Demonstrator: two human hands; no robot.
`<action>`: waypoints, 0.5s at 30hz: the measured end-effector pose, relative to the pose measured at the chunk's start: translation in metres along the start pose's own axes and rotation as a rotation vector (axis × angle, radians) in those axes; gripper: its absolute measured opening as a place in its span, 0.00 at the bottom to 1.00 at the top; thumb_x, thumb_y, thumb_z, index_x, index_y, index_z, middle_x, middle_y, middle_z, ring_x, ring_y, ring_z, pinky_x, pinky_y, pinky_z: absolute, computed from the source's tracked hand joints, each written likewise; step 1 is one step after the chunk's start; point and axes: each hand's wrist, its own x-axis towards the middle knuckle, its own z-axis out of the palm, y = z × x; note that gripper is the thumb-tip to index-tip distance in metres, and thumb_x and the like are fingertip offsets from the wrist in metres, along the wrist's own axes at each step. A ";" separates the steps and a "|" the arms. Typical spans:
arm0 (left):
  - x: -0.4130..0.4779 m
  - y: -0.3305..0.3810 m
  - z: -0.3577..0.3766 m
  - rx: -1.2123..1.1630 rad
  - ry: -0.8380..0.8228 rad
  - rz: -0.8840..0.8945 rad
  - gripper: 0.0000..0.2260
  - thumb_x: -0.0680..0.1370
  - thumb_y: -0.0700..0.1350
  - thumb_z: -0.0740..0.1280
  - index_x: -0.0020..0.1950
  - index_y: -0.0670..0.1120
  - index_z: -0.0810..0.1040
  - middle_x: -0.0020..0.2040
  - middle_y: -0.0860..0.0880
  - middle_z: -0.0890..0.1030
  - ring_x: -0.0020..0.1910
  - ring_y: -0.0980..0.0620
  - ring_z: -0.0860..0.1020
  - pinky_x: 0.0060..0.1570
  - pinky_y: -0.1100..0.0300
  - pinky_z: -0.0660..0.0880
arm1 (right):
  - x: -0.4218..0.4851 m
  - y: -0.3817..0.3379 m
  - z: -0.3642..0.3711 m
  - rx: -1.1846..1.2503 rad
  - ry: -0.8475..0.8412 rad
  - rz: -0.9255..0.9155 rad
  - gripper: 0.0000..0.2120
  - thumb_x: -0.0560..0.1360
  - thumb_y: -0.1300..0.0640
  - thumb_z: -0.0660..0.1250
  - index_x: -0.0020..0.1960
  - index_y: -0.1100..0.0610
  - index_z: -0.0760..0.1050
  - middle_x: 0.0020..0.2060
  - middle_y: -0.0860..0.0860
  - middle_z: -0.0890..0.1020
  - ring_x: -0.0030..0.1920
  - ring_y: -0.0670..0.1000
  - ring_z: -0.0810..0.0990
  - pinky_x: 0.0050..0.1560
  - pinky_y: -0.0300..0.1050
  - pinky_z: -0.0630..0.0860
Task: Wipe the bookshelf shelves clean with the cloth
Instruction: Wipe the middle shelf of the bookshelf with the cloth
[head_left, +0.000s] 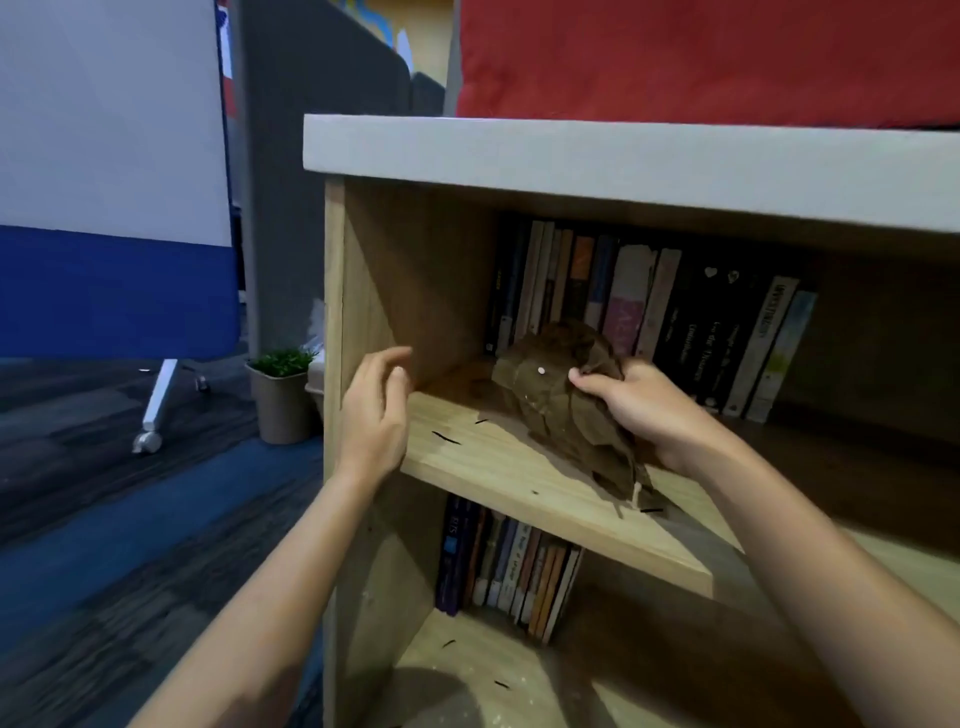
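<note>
**Brown cloth bunched on the wooden shelf**

The brown cloth lies crumpled on the shelf, just in front of a row of upright books. The right hand grips its bunched top, fingers curled into the fabric. The left hand holds nothing, fingers loosely spread beside the bookshelf's left side panel. A potted plant sits on the floor to the left.

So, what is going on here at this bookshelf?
A person is cleaning a bookshelf. The right hand grips a crumpled brown cloth on the upper shelf, in front of a row of books. The left hand is open near the shelf's left front corner, holding nothing. Small dark bits lie on that shelf.
</note>
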 end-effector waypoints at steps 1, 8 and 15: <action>0.000 -0.001 0.000 -0.018 0.036 0.011 0.15 0.78 0.48 0.54 0.60 0.46 0.74 0.55 0.53 0.75 0.55 0.55 0.74 0.57 0.56 0.72 | 0.001 0.000 0.003 0.041 -0.001 0.006 0.13 0.75 0.50 0.66 0.56 0.56 0.75 0.45 0.53 0.82 0.46 0.53 0.81 0.49 0.46 0.78; 0.001 -0.008 -0.001 0.018 -0.061 0.017 0.18 0.77 0.52 0.52 0.63 0.49 0.71 0.58 0.54 0.74 0.57 0.54 0.75 0.56 0.52 0.72 | 0.007 -0.011 0.020 -0.094 0.170 -0.213 0.05 0.77 0.50 0.62 0.52 0.47 0.73 0.41 0.43 0.79 0.42 0.44 0.78 0.40 0.36 0.74; 0.006 -0.013 -0.007 0.010 -0.220 0.060 0.11 0.80 0.45 0.57 0.60 0.50 0.73 0.57 0.55 0.74 0.53 0.59 0.73 0.52 0.60 0.68 | -0.002 0.002 0.046 -0.369 0.048 -0.365 0.06 0.78 0.58 0.60 0.45 0.52 0.74 0.44 0.54 0.80 0.49 0.54 0.77 0.48 0.47 0.71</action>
